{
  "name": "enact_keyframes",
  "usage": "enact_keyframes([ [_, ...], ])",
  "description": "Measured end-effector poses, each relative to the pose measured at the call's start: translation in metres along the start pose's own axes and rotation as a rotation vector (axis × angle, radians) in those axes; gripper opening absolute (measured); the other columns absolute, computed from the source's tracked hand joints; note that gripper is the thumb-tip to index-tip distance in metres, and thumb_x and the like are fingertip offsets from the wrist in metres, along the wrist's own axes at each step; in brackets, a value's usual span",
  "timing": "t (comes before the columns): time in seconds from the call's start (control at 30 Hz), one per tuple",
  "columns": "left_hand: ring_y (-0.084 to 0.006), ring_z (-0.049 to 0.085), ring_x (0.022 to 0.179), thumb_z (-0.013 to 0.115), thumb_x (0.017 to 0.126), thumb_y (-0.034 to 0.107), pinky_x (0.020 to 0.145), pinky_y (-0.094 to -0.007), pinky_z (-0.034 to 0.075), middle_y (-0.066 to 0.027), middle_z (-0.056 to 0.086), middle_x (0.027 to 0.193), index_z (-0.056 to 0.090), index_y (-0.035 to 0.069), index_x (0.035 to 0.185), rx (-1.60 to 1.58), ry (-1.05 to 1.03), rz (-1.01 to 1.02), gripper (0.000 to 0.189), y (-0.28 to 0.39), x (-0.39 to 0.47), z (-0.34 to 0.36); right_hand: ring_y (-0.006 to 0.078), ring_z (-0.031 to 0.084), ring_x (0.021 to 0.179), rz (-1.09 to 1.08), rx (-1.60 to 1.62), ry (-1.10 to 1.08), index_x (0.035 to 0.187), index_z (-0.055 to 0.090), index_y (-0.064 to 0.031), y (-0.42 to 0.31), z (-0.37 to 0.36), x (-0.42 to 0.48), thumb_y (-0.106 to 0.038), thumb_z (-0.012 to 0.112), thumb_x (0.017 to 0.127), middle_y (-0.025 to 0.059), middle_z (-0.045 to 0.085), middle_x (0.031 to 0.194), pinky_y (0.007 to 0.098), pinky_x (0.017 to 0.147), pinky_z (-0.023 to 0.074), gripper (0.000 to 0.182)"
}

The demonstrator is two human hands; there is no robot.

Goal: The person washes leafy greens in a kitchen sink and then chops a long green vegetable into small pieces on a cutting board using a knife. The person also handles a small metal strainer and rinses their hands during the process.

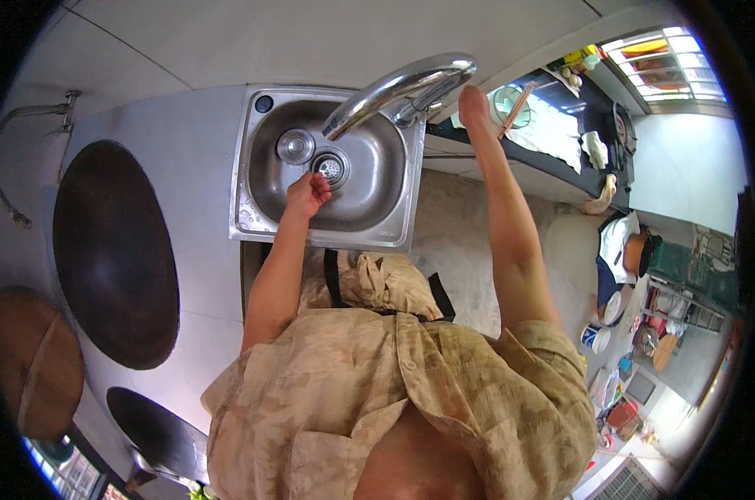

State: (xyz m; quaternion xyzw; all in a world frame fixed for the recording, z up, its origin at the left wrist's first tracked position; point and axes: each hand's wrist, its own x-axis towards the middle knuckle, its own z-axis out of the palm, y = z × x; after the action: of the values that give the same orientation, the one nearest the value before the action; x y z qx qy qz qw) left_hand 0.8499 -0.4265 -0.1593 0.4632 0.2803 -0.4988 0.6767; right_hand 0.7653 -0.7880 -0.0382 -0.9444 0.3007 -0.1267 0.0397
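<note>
My left hand [309, 194] hangs over the stainless steel sink [383, 240], beside the drain [330, 169], with its fingers curled; whether anything small is inside them is hidden. Left of the drain, in the basin, lies a small round shiny piece [296, 147], perhaps a drain basket or cup. The curved chrome faucet [408, 84] arches over the basin, and no water is seen coming from it. My right hand [473, 105] reaches to the right of the faucet, near the edge of a dark counter; its fingers are hidden from view.
A greenish glass bowl [512, 105] and wooden sticks [518, 111] are on the counter by a white cloth [555, 134]. Two large dark woks [116, 253] and a brown round lid or pan [32, 362] stand along the left. A hose [2, 144] hangs at far left.
</note>
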Motion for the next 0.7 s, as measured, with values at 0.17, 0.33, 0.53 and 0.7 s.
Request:
enact_keyframes([
  [0.17,-0.0196,0.054,0.06,0.041,0.087,0.02,0.057,-0.0361,0.048,-0.0066,0.055,0.069,0.052,0.005,0.083,-0.115,0.09,0.066,0.019,0.005,-0.007,-0.013,0.0275,0.054,0.077,-0.202,-0.194,-0.236,0.081,0.057,-0.0087,-0.008,0.026,0.042,-0.02,0.043,0.074,0.014,0.056,0.082,0.0399,0.065,0.0436,0.019],
  [0.33,-0.0214,0.055,0.064,0.04,0.086,0.013,0.062,-0.0389,0.048,-0.0105,0.055,0.074,0.05,0.003,0.086,-0.329,0.098,0.094,0.014,-0.005,0.01,-0.006,0.0276,0.058,0.082,-0.377,-0.244,-0.457,0.086,0.061,-0.0093,0.012,0.038,0.022,-0.023,0.042,0.078,0.0143,0.059,0.087,0.04,0.068,0.0467,0.025],
  [0.53,-0.0227,0.054,0.063,0.039,0.085,0.011,0.061,-0.0384,0.048,-0.0113,0.055,0.072,0.049,0.002,0.085,-0.623,0.055,0.135,0.013,0.001,0.021,0.012,0.0274,0.062,0.07,-0.234,-0.399,-0.545,0.074,0.065,-0.0122,0.01,0.04,-0.035,-0.021,0.043,0.077,0.0093,0.064,0.075,0.0404,0.056,0.0474,0.024],
  [0.7,-0.0261,0.054,0.067,0.04,0.083,0.008,0.061,-0.0445,0.046,-0.0123,0.055,0.077,0.051,0.001,0.087,-0.67,-0.063,0.1,0.014,0.009,0.048,-0.009,0.0259,0.062,0.066,-0.028,-0.413,-0.488,0.072,0.066,-0.0132,-0.005,0.032,-0.036,-0.021,0.046,0.074,0.0067,0.064,0.07,0.0348,0.048,0.0442,0.021],
])
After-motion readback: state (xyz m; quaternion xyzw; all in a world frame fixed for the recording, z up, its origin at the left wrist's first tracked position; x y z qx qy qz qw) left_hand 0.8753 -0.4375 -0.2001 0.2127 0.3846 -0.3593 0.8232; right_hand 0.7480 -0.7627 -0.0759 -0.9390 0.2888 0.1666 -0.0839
